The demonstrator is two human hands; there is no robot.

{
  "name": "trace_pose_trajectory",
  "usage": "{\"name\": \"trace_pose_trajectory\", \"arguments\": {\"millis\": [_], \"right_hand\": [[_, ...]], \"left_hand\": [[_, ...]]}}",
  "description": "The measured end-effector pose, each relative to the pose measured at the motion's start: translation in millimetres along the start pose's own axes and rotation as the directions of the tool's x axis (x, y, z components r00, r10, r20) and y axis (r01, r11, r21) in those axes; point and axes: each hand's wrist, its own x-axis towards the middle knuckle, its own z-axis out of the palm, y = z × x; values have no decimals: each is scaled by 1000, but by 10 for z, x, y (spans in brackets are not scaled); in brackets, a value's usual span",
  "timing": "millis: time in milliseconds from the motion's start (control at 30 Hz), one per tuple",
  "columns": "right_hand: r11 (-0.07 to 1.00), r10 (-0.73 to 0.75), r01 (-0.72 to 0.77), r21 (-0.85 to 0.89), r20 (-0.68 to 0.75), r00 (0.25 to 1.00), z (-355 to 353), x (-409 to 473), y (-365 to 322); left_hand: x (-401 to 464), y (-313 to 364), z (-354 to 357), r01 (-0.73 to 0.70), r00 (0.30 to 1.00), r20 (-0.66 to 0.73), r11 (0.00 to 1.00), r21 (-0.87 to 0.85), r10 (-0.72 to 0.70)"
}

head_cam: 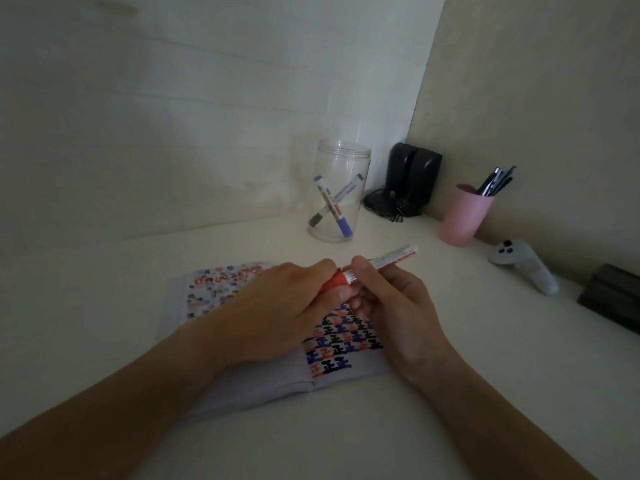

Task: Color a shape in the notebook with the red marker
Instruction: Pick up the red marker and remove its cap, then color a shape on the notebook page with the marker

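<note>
Hands grip red marker (pixel 377 263): left hand (pixel 280 306) on cap, right hand (pixel 391 306) on barrel; label unreadable.

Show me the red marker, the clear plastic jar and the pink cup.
red marker (pixel 388 259), head view, on its white barrel.
clear plastic jar (pixel 341 161), head view, on its upper wall.
pink cup (pixel 462 218), head view, on its side.

Bare desk (pixel 86 306) left — jar (pixel 341 192), cup (pixel 464 213) crowd far right.
</note>
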Motion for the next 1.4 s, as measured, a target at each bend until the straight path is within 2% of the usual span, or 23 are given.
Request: {"name": "trace_pose_trajectory", "arguments": {"millis": [67,100,133,167,200,267,300,367,433,500,567,600,633,700,733,767,833,867,967,1067,1167,1300,1400], "right_hand": [[998,8,-10,65,27,1000,18,-4,-26],[996,9,-13,88,40,999,21,-5,-39],[994,7,-11,105,47,999,20,-5,-48],[994,5,-10,110,46,999,19,-10,-53],[995,3,-6,101,37,999,19,-8,-50],[998,-7,7,59,-3,1000,17,-5,-27],[999,-9,10,37,-26,1000,26,-4,-20],[1000,-6,7,9,-80,997,36,-2,-7],[1000,-5,6,8,-133,991,14,-4,-9],[1000,-14,13,-6,-158,987,4,-14,-11],[1000,-19,15,-25,-164,986,14,-27,-6],[1000,-11,7,-21,-157,988,23,-27,-12],[1000,1,-1,4,-147,989,24,-21,-30],[991,40,-16,133,-181,983,-42,21,-90],[979,62,-16,203,-224,973,-103,39,-131],[972,66,-3,234,-263,963,-168,47,-164],[984,19,33,173,-286,958,-245,43,-167],[993,-10,41,108,-273,962,-248,37,-142],[997,-65,56,-49,-198,978,-185,-4,-128],[999,-16,12,-47,-101,995,-135,-103,-226],[991,46,-46,-124,-3,999,-93,-298,-316],[965,58,-64,-256,-29,998,-167,-464,-292],[953,61,-78,-294,-68,996,-220,-540,-219]], "left_hand": [[30,53,-12,97,993,92,964,-249,-76],[41,71,-19,169,983,134,906,-388,-126],[47,87,-29,228,971,171,846,-482,-165],[48,92,-39,247,967,186,833,-496,-176],[51,84,-40,208,975,160,886,-413,-154],[45,43,-19,65,994,90,994,-87,-57],[41,32,-15,6,998,56,997,74,-10],[62,-5,-8,-85,996,15,934,348,85],[100,29,-21,-100,995,47,878,469,89],[114,33,3,-90,996,31,879,467,85],[131,70,16,-49,999,5,969,244,49],[148,67,24,4,1000,21,998,62,-5],[160,73,10,97,993,88,983,-155,-84],[129,64,-74,276,955,246,803,-528,-166],[88,27,-101,311,946,269,751,-583,-183],[40,-25,-116,304,949,246,787,-536,-199],[-14,-134,-128,195,974,160,948,-251,-158],[-32,-164,-129,151,981,147,978,-141,-130],[-44,-170,-154,101,987,127,995,15,-102],[-61,-207,-146,42,994,99,999,27,-44],[-71,-254,-120,4,981,192,1000,20,-7],[-26,-280,-67,-106,971,223,993,60,91],[-26,-282,-69,-129,968,221,991,25,120]]}}
